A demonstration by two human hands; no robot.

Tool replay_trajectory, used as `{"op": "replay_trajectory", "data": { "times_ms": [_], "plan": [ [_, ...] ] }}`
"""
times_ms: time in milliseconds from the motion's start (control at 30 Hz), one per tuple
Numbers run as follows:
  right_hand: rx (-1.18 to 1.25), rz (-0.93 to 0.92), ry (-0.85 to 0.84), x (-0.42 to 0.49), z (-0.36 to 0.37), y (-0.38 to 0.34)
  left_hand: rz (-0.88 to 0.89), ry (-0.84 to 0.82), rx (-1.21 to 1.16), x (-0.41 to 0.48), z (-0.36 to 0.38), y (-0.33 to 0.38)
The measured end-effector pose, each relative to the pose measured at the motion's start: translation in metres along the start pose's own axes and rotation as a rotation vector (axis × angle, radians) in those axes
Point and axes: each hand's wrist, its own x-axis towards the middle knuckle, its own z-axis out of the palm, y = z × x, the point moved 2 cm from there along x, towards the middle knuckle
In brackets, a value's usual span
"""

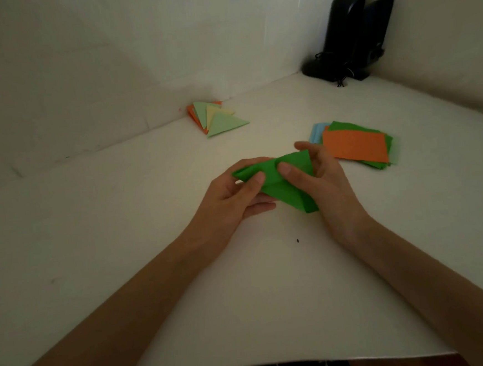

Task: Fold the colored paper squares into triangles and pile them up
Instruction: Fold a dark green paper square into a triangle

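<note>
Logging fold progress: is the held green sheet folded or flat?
Partly folded: green sheet bends over itself, pinched by left hand and right hand.

One green sheet, one pile of folded triangles, one stack of flat squares, two black speakers.

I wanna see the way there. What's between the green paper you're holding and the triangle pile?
Only bare white table lies between the green paper and the triangle pile, in the head view.
</note>
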Motion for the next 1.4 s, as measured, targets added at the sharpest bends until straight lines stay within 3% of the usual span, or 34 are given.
{"op": "replay_trajectory", "data": {
  "times_ms": [133, 300, 467, 633, 900, 1000, 1100, 1233, 1400],
  "plan": [
    [0.128, 0.055, -0.101, -0.001, -0.001, -0.004, 0.007, -0.022, 0.054, -0.001, 0.0, 0.001],
    [0.138, 0.001, -0.028, -0.001, 0.0, -0.002, -0.021, 0.13, 0.026, 0.0, -0.001, 0.003],
    [0.076, -0.055, -0.011, -0.001, 0.002, -0.003, -0.005, 0.157, 0.003, -0.001, 0.0, 0.007],
    [0.078, -0.027, 0.09, 0.003, -0.006, -0.002, 0.081, 0.373, -0.039, 0.001, -0.015, 0.014],
    [-0.001, 0.015, -0.023, 0.003, -0.004, 0.001, 0.024, 0.177, 0.224, 0.0, -0.004, 0.005],
    [0.096, -0.007, -0.051, 0.005, -0.006, -0.001, 0.011, 0.231, 0.155, 0.0, -0.008, 0.005],
    [0.271, -0.019, -0.138, 0.007, -0.005, -0.004, 0.006, 0.337, -0.084, 0.001, -0.01, 0.006],
    [-0.036, -0.057, -0.216, -0.003, 0.007, -0.004, -0.033, 0.249, -0.342, 0.004, -0.004, 0.002],
    [-0.061, -0.051, -0.108, -0.002, 0.005, -0.003, -0.039, 0.213, -0.138, 0.001, 0.0, 0.001]
  ]
}}
